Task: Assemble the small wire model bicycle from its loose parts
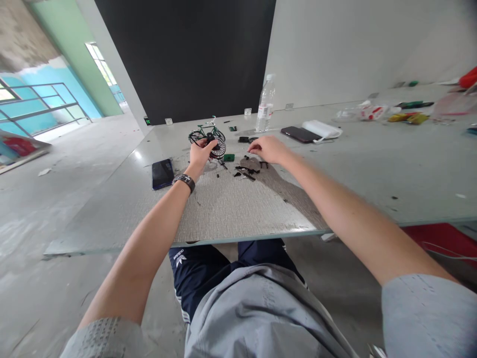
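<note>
My left hand [201, 152] is closed around a dark toy-bicycle part with a spoked wheel [219, 148]. Just behind it stands a small green model bicycle [204, 131], partly hidden by the hand. My right hand [269, 149] hovers over the table with thumb and fingers pinched together; anything between the fingertips is too small to name. Below it lie several small black parts [248, 171] beside a round clear piece [250, 162]. A green block [228, 157] rests between the two hands. Small black items [244, 139] lie beyond the right fingertips.
A phone [162, 174] lies left of my wrist. A water bottle [265, 104] stands near the back wall. Another dark phone [300, 134] and a white object [322, 129] lie to the right, with yellow packaging [408, 118] farther off. The table's front edge [253, 237] is above my lap.
</note>
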A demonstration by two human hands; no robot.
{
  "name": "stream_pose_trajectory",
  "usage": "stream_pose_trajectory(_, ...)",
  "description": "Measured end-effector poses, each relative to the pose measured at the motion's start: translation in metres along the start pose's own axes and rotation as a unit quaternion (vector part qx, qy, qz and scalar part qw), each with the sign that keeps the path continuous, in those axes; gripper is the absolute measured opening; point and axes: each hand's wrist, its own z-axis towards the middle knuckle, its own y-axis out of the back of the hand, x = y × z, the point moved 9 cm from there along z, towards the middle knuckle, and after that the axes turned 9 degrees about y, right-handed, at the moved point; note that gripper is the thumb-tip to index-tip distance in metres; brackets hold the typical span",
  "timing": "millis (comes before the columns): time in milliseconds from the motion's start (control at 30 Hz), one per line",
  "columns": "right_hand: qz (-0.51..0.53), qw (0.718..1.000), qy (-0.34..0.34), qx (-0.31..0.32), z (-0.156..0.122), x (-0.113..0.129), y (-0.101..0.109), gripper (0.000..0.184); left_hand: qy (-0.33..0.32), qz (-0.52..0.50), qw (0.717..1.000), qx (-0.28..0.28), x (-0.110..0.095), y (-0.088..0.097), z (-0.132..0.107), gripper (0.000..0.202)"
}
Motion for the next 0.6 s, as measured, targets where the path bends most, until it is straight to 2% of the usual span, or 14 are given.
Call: stream_pose_trajectory(600, 0.014, 0.998, 0.037, 0.051, 0.003, 0.021, -0.021, 0.024, -0.005, 0.003, 1.0, 0.006, 0.002, -0.003, 0.002, 0.02)
